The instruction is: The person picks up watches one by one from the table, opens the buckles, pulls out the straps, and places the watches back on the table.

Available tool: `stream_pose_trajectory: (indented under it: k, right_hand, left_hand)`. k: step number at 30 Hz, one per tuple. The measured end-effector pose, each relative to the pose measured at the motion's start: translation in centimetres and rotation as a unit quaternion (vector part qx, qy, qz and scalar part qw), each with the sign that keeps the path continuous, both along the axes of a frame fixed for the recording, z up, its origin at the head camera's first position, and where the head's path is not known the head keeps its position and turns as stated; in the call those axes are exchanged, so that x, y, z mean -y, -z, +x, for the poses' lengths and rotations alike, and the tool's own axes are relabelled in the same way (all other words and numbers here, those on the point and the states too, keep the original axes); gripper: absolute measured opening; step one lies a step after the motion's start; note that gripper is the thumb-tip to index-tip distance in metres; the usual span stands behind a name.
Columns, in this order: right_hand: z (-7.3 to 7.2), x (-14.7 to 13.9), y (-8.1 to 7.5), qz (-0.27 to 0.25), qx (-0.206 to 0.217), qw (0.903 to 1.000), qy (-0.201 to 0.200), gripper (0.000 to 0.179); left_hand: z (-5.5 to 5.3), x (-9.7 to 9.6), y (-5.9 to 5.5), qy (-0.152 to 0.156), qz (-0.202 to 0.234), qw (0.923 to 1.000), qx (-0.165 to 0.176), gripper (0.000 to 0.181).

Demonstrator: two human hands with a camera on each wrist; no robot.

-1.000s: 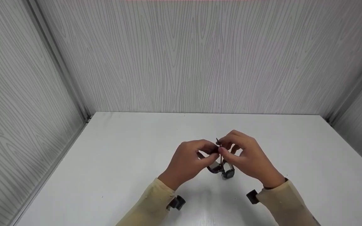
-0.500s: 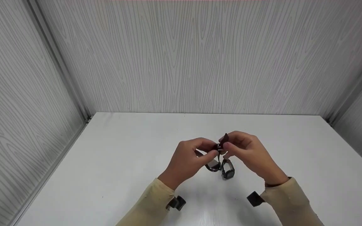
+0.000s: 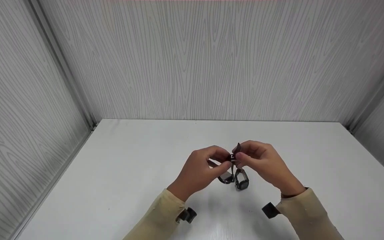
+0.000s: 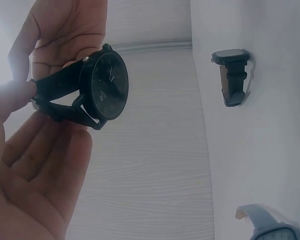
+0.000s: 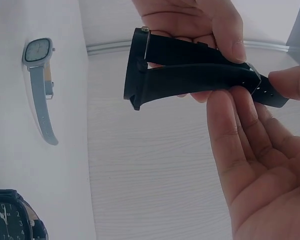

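Note:
My two hands hold a black wristwatch (image 4: 110, 87) between them, above the white table. In the left wrist view its round dark dial points toward the tabletop, its strap looped back to the fingers. At the buckle end my left hand (image 3: 201, 170) pinches the strap. The free strap end, with small holes, sits between thumb and fingers of my right hand (image 3: 261, 160); in the right wrist view the buckle (image 5: 255, 74) is round the strap (image 5: 190, 85). A second dark watch (image 3: 242, 184) stands on the table just below, its strap in a loop.
A pale blue watch (image 5: 38, 52) with a squarish case lies on the table, one strap stretched out; it is hidden in the head view. The white table (image 3: 138, 160) ends at a grey wood-grain wall (image 3: 192, 66). Small black devices (image 3: 270, 210) sit at both sleeves.
My right hand has shifted slightly right and re-gripped, bringing the strap end over from between the hands to its own side. The left hand has stayed almost still.

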State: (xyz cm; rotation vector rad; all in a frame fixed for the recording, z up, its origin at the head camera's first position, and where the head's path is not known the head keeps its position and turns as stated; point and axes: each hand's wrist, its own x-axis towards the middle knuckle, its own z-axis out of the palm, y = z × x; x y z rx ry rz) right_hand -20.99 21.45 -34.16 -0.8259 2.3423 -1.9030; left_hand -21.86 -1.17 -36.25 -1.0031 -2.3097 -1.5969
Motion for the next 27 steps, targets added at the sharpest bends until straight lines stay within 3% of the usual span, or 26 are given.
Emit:
stream_pose_trajectory:
  k: [6, 12, 27]
  right_hand:
    - [-0.04, 0.08, 0.05, 0.031, -0.007, 0.9995, 0.008, 0.020]
    - [-0.08, 0.18, 0.19, 0.078, -0.035, 0.9962, 0.016, 0.017]
    - [-0.24, 0.43, 0.44, 0.118, -0.054, 0.9915, -0.006, 0.008]
  left_hand:
    - [0.18, 0.21, -0.21, -0.005, -0.023, 0.9989, -0.042, 0.015]
    - [0.35, 0.25, -0.27, -0.003, -0.038, 0.9982, -0.046, 0.011]
    - [0.49, 0.37, -0.52, 0.028, -0.067, 0.9960, 0.053, 0.005]
